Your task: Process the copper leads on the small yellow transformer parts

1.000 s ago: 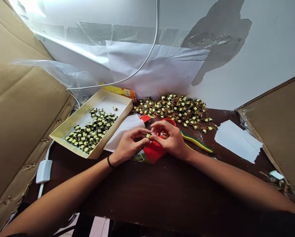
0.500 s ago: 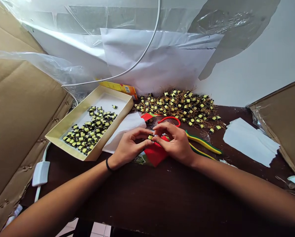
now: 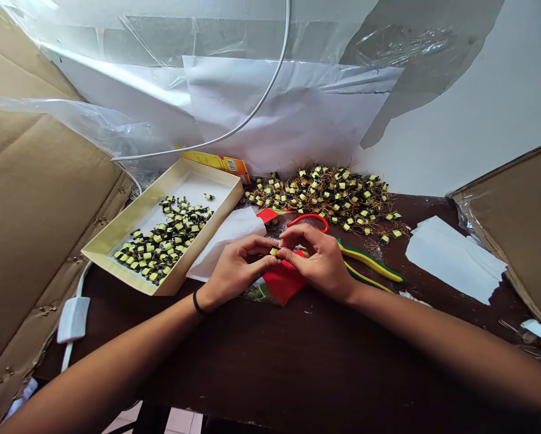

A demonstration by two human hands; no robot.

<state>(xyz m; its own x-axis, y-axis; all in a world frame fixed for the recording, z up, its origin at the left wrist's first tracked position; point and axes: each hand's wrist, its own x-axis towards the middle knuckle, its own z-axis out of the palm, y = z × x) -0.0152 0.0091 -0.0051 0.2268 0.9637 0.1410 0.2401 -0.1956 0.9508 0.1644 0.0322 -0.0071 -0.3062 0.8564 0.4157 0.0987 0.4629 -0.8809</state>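
Note:
My left hand (image 3: 234, 271) and my right hand (image 3: 321, 259) meet at the middle of the dark table (image 3: 297, 361). Both pinch one small yellow-and-black wound part (image 3: 274, 251) between fingertips. Under the hands lies a red printed packet (image 3: 281, 282). Behind them spreads a heap of the same parts with copper wire leads (image 3: 329, 194). A shallow cream box (image 3: 116, 242) at the left holds several more such parts (image 3: 161, 244).
Red-handled scissors (image 3: 309, 217) and a green-yellow strip (image 3: 370, 260) lie by my right hand. White paper sheets (image 3: 453, 258) sit at right, a tissue (image 3: 227, 236) beside the box. Cardboard walls (image 3: 30, 199) flank both sides; a white cable with switch (image 3: 73, 318) hangs left.
Both hands stay pinched on the small part, fingers shifting slightly. The view has tilted a little, so the heap and papers sit lower and further right than one second ago.

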